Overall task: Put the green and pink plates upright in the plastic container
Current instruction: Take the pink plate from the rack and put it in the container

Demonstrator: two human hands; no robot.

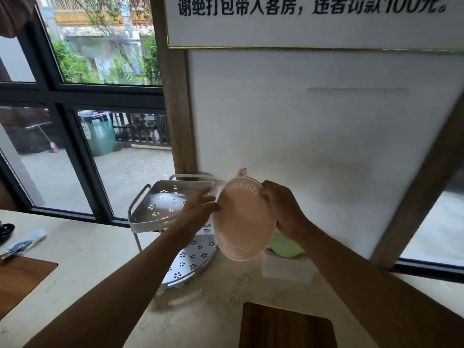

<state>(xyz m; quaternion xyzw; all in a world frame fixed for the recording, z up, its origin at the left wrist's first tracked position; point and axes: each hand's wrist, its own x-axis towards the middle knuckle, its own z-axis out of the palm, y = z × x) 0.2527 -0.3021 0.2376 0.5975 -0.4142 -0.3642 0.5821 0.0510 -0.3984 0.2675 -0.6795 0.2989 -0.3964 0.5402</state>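
Note:
I hold a pink plate (242, 221) on edge in the air, tilted, with white lettering and a small hanging tab on its rim. My right hand (282, 209) grips its right rim. My left hand (198, 209) has its fingers spread, its fingertips at the plate's left rim. Just behind and below the pink plate, a green plate (286, 246) pokes out of a translucent plastic container (286, 271) that stands on the pale counter by the wall. Most of the green plate is hidden.
A white two-tier corner rack (150, 212) with flower-shaped holes stands to the left of the plates. Wooden boards (286, 327) lie on the marble counter (100, 257) at the front and far left. A window is on the left, a white wall behind.

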